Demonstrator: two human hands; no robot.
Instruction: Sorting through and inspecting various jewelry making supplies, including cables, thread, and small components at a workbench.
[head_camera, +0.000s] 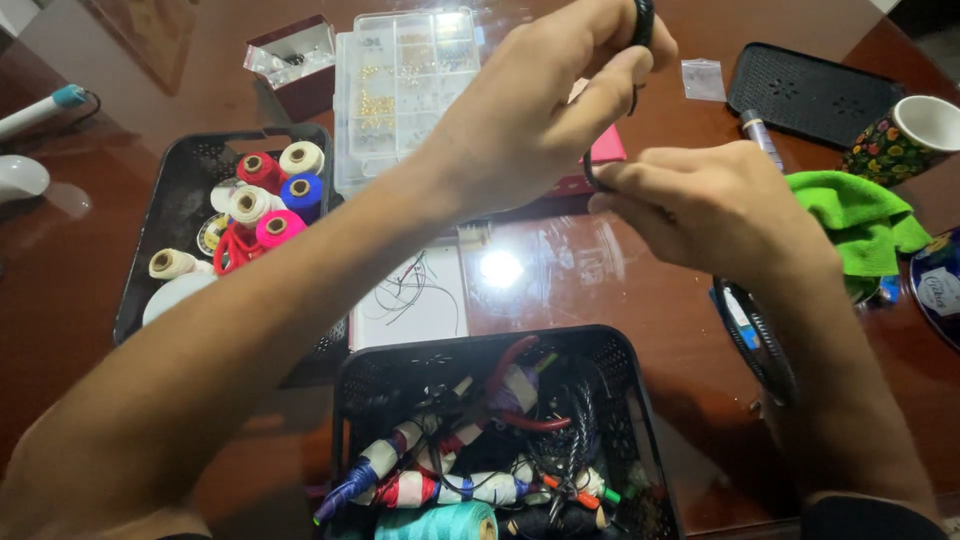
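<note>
Two hands | left hand (530, 120), right hand (700, 200) fingers pinching black cord (640, 25) | cord runs upper-right to lower-left

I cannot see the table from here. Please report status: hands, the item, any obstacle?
Left hand and right hand raised, both pinching a thin black cord. Black basket of tools sits below. Nothing between the hands.
</note>
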